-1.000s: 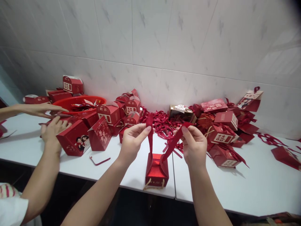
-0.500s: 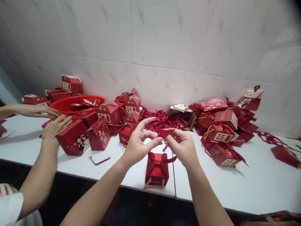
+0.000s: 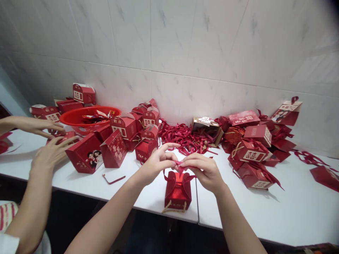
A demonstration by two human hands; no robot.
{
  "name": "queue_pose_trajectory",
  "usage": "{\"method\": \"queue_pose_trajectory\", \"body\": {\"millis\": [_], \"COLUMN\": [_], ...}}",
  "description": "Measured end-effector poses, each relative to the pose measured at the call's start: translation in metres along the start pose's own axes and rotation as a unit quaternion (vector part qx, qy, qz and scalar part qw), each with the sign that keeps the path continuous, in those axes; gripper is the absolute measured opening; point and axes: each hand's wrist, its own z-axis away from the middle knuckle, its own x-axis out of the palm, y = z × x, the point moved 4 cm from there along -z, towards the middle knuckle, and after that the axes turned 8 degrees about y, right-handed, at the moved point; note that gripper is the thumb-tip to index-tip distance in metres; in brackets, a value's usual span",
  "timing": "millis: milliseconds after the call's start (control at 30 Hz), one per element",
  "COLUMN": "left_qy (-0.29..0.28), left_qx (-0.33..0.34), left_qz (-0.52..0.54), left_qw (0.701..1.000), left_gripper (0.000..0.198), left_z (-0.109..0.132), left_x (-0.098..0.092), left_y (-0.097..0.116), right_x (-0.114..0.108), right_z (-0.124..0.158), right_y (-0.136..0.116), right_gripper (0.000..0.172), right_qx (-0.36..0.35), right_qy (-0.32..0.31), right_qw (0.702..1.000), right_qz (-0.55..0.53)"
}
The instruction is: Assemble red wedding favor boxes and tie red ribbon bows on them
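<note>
Head view: the left hand (image 3: 158,164) and right hand (image 3: 204,170), fingertips nearly meeting, both pinch a red ribbon (image 3: 181,169); at six o'clock from them, the small red box (image 3: 178,194) stands on the white table (image 3: 238,208), the ribbon pile (image 3: 173,133) at twelve.

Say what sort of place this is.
Probably an indoor packing spot: red gift boxes crowd a white table against a pale wall, with a heap of loose red ribbons among them.
</note>
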Motion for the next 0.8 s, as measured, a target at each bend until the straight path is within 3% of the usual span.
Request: {"method": "queue_pose_trajectory", "body": {"millis": [133, 200, 267, 333, 433, 467, 533, 667, 733, 800], "left_qy": [0.035, 0.045, 0.076, 0.134, 0.237, 0.266, 0.304, 0.298, 0.296, 0.305], "left_qx": [0.019, 0.057, 0.128, 0.227, 0.331, 0.332, 0.287, 0.140, 0.113, 0.112], "left_qz": [0.089, 0.056, -0.040, -0.182, -0.367, -0.405, -0.463, -0.545, -0.528, -0.491], "left_qw": [0.995, 0.996, 0.988, 0.947, 0.837, 0.809, 0.781, 0.771, 0.788, 0.808], "left_gripper": [0.040, 0.039, 0.039, 0.037, 0.027, 0.022, 0.016, 0.015, 0.016, 0.015], "left_z": [-0.001, 0.002, 0.005, 0.011, 0.027, 0.034, 0.051, 0.087, 0.098, 0.097], "left_x": [-0.004, -0.002, -0.001, -0.004, -0.024, -0.037, -0.071, -0.137, -0.149, -0.142], "left_y": [-0.003, -0.002, 0.000, 0.003, -0.001, -0.007, -0.025, -0.071, -0.086, -0.094], "right_x": [-0.002, -0.001, -0.001, -0.005, -0.024, -0.034, -0.057, -0.090, -0.091, -0.081], "right_z": [0.005, 0.006, 0.008, 0.014, 0.041, 0.057, 0.096, 0.172, 0.186, 0.181], "right_y": [-0.001, -0.001, -0.001, 0.001, 0.011, 0.017, 0.033, 0.070, 0.080, 0.082], "right_gripper": [0.034, 0.036, 0.038, 0.039, 0.033, 0.028, 0.018, 0.022, 0.030, 0.045], "right_qx": [-0.106, -0.118, -0.108, -0.077, 0.011, 0.051, 0.148, 0.328, 0.358, 0.363], "right_qy": [0.005, 0.024, 0.055, 0.110, 0.205, 0.227, 0.248, 0.149, 0.114, 0.111], "right_qw": [0.985, 0.980, 0.979, 0.978, 0.967, 0.959, 0.936, 0.899, 0.891, 0.892], "right_qz": [0.134, 0.159, 0.163, 0.158, 0.154, 0.163, 0.203, 0.250, 0.254, 0.246]}}
